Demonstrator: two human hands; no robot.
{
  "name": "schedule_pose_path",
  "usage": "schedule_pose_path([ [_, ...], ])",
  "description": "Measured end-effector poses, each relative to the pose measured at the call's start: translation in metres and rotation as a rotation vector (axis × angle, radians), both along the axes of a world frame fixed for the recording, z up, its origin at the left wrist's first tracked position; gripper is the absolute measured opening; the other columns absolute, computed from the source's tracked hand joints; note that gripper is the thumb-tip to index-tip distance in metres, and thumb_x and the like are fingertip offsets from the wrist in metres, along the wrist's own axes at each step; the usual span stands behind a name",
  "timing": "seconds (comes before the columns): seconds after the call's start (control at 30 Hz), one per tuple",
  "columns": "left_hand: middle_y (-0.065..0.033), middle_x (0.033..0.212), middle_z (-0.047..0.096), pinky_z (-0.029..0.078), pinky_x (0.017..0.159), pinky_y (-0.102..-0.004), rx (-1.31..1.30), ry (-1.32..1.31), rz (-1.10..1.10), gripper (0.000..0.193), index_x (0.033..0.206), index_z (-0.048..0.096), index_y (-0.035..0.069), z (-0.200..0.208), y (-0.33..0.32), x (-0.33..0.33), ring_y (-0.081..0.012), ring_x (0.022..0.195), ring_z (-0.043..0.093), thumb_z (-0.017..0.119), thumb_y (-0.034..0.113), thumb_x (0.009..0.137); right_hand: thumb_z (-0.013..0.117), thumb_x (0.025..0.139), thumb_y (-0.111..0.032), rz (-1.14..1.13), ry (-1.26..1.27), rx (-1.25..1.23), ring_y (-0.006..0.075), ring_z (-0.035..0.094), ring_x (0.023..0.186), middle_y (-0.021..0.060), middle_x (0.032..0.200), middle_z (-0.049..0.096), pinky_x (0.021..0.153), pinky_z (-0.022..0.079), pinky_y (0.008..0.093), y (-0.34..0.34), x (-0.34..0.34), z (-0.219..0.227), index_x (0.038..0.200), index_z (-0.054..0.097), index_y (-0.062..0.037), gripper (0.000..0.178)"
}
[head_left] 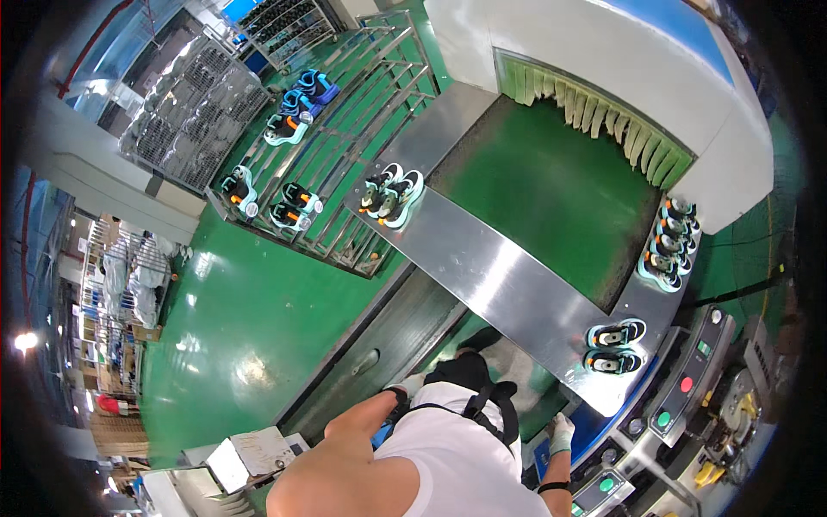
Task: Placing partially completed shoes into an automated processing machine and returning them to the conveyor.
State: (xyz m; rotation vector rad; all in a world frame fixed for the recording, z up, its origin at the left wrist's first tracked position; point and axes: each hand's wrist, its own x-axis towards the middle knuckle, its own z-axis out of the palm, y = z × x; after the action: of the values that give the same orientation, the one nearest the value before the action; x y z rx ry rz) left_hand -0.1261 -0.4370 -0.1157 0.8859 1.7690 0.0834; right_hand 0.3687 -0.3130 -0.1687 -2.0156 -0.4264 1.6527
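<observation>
My left hand (pixel 413 384), in a pale glove, is at my waist beside the dark shorts; its fingers are too hidden to read. Lower right, my right hand (pixel 561 432), also gloved, looks curled closed beside a blue panel (pixel 543 457) at the machine's edge; anything inside it is hidden. Ahead of me, a pair of black and mint sneakers (pixel 615 346) lies on the right end of the steel table (pixel 491 267). Another pair of sneakers (pixel 392 196) stands at its left end. Both pairs are out of my hands' touch.
Several sneakers (pixel 670 246) line the right ledge. A green conveyor belt (pixel 551 189) leads under a fringed curtain (pixel 594 112) into a white machine (pixel 603 43). A steel rack (pixel 345 155) with shoes stands left. A control panel (pixel 685 383) with buttons is at right.
</observation>
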Motion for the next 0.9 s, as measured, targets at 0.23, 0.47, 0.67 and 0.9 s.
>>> schedule_pose_path([
  [0.23,-0.0229,0.111,0.069,0.051,0.093,-0.0439,0.143,-0.051,-0.195,0.033,0.108,0.071,0.009,0.011,0.084,-0.019,-0.0391,0.107,0.065,0.062,0.031,0.087,0.062,0.091,-0.021,0.007,-0.047,-0.038,0.0183,0.056,0.057,0.004,0.071,0.059,0.052,0.048,0.0363,-0.007,-0.016,0.035,0.092,0.063,-0.0037,0.017],
  [0.47,-0.0202,0.117,0.067,0.05,0.096,-0.0412,0.461,0.115,0.162,0.034,0.116,0.066,0.007,0.075,0.163,-0.107,-0.0353,0.112,0.063,0.058,0.028,0.091,0.064,0.09,-0.015,0.051,-0.137,-0.135,0.0186,0.055,0.054,0.0051,0.072,0.061,0.048,0.044,0.0375,-0.01,-0.071,0.058,0.089,0.062,-0.0031,0.013],
  [0.67,-0.0234,0.115,0.067,0.047,0.099,-0.0444,0.523,0.242,0.226,0.042,0.112,0.067,-0.001,0.065,0.155,-0.19,-0.0368,0.113,0.061,0.056,0.032,0.089,0.063,0.092,-0.024,0.131,-0.123,-0.019,0.018,0.059,0.063,0.0066,0.077,0.064,0.057,0.05,0.0352,0.005,-0.092,0.074,0.106,0.066,0.0003,0.028],
  [0.9,-0.0201,0.094,0.073,0.055,0.083,-0.0431,0.198,0.046,0.035,0.031,0.098,0.074,0.002,-0.044,0.134,-0.135,-0.0322,0.091,0.071,0.065,0.027,0.082,0.061,0.088,-0.031,0.177,-0.265,0.204,0.0216,0.066,0.085,0.0137,0.096,0.071,0.077,0.053,0.0344,0.045,-0.14,0.142,0.109,0.067,0.0042,0.041],
])
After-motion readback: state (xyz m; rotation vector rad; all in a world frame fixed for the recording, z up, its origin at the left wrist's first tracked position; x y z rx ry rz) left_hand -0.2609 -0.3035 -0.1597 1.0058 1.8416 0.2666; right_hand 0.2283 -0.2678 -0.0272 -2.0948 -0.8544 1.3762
